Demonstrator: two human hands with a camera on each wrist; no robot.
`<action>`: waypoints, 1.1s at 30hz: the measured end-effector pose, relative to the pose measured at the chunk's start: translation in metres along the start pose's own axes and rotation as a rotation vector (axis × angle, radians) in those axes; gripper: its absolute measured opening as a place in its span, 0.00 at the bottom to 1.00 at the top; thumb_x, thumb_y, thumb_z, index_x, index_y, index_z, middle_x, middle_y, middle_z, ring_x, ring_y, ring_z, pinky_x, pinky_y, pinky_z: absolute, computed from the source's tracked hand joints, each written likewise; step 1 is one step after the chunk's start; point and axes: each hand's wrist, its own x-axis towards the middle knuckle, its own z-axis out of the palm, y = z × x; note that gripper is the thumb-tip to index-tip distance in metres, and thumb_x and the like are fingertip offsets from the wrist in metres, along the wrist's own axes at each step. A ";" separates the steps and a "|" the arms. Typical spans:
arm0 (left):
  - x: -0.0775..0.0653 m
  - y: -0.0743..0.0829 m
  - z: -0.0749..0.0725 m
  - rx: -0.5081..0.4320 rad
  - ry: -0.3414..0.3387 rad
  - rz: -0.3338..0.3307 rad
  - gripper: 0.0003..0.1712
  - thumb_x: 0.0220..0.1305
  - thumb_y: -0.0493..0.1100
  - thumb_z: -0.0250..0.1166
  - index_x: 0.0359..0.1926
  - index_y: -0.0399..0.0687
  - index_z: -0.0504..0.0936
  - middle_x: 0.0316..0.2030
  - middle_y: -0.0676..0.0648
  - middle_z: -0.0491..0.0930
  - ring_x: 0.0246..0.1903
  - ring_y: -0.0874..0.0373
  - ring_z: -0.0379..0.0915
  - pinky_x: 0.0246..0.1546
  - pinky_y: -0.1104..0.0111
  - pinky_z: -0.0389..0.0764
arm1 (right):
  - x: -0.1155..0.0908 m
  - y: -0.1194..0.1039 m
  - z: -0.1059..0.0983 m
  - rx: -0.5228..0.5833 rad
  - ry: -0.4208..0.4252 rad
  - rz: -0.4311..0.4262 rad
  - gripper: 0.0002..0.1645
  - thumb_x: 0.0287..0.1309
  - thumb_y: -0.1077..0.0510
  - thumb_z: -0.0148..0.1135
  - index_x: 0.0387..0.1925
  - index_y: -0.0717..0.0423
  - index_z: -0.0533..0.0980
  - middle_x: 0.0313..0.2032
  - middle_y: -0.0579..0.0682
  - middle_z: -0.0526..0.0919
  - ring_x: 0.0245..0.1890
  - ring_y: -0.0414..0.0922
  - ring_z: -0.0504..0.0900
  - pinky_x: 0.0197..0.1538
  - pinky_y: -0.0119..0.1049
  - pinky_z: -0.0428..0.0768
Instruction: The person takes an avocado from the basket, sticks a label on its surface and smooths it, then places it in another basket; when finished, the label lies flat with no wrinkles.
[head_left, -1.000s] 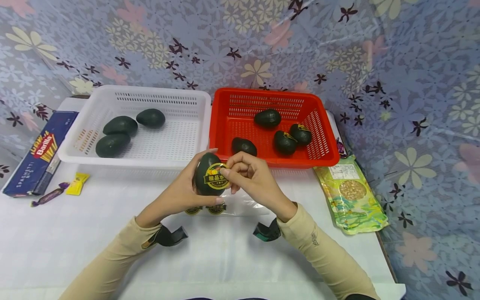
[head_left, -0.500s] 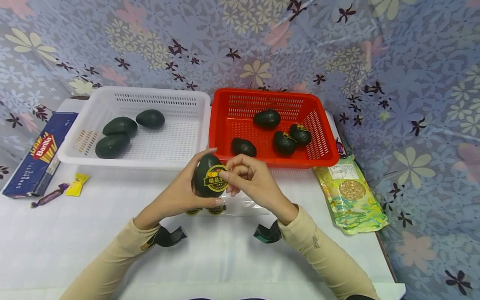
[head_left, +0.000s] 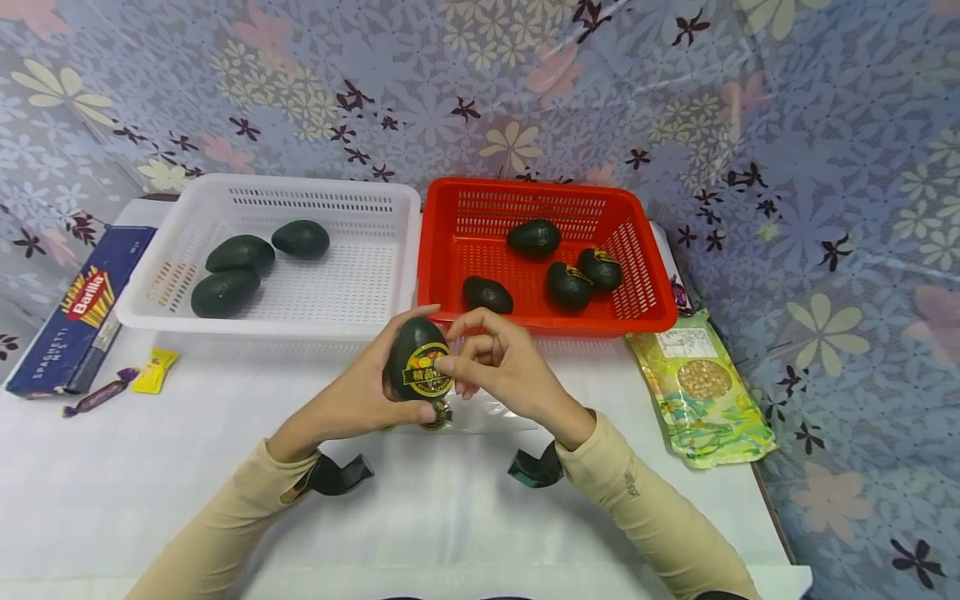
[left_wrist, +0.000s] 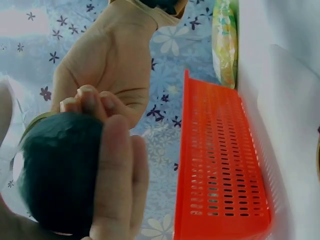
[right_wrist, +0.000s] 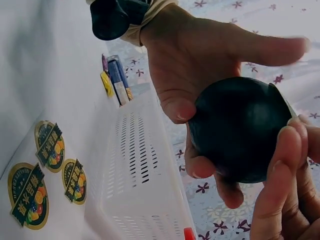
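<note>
In the head view my left hand (head_left: 360, 392) grips a dark green avocado (head_left: 408, 340), fingers behind it and thumb across its near side. A round black-and-gold sticker (head_left: 427, 371) with fruit pictures overlaps its right front. My right hand (head_left: 510, 358) has its thumb on the sticker's right edge, with the other fingers curled behind. From the right wrist view, that edge stands off the avocado (right_wrist: 240, 130) between the right fingertips. The left wrist view shows the avocado (left_wrist: 62, 172) covering most of the sticker. Several more stickers (right_wrist: 48, 145) lie on a clear sheet below the hands.
Behind the hands stand a white basket (head_left: 360, 325) with 3 avocados and a red basket (head_left: 652, 321) with several, two bearing stickers. At left lie a spaghetti box (head_left: 82, 308) and wrapped candies (head_left: 155, 369); at right, a green food bag (head_left: 705, 392).
The left hand and the avocado have come slightly down toward the person. The right thumb has moved a little down and left with the sticker.
</note>
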 end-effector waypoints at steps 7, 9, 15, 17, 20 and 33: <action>-0.001 -0.001 0.005 0.024 0.017 0.017 0.41 0.70 0.58 0.61 0.76 0.56 0.53 0.58 0.37 0.70 0.47 0.48 0.78 0.44 0.61 0.86 | -0.002 0.001 0.003 0.014 0.005 -0.034 0.15 0.59 0.68 0.66 0.45 0.63 0.70 0.19 0.48 0.77 0.19 0.45 0.76 0.28 0.36 0.82; -0.002 0.001 0.006 -0.032 -0.004 0.009 0.34 0.76 0.54 0.54 0.76 0.57 0.53 0.57 0.35 0.71 0.44 0.46 0.80 0.40 0.58 0.87 | -0.003 0.002 0.003 0.021 -0.001 -0.036 0.15 0.59 0.69 0.66 0.44 0.64 0.70 0.19 0.46 0.76 0.19 0.45 0.75 0.28 0.35 0.81; -0.006 0.005 0.005 -0.170 -0.117 0.009 0.30 0.80 0.48 0.43 0.78 0.57 0.49 0.52 0.32 0.74 0.35 0.39 0.81 0.32 0.50 0.87 | -0.006 0.006 0.001 0.107 -0.092 -0.044 0.12 0.62 0.65 0.63 0.40 0.62 0.67 0.19 0.42 0.73 0.19 0.40 0.72 0.26 0.30 0.75; -0.007 0.007 0.006 -0.175 -0.132 0.005 0.30 0.80 0.49 0.42 0.78 0.57 0.49 0.52 0.32 0.73 0.37 0.41 0.81 0.31 0.49 0.86 | -0.007 0.006 0.001 0.145 -0.130 -0.056 0.13 0.65 0.61 0.63 0.38 0.61 0.66 0.19 0.41 0.72 0.19 0.39 0.71 0.26 0.28 0.73; -0.008 0.010 0.005 -0.184 -0.144 0.008 0.30 0.79 0.51 0.42 0.77 0.55 0.49 0.54 0.31 0.71 0.40 0.44 0.81 0.30 0.48 0.86 | -0.008 0.006 0.000 0.173 -0.168 -0.089 0.18 0.67 0.54 0.64 0.38 0.62 0.65 0.20 0.41 0.72 0.19 0.38 0.70 0.25 0.28 0.72; -0.012 0.015 0.009 -0.273 -0.222 0.020 0.33 0.78 0.52 0.43 0.78 0.51 0.47 0.52 0.33 0.73 0.41 0.44 0.81 0.27 0.49 0.86 | -0.011 -0.002 -0.006 0.171 -0.283 -0.163 0.20 0.61 0.60 0.69 0.34 0.60 0.63 0.16 0.48 0.70 0.15 0.42 0.69 0.19 0.32 0.70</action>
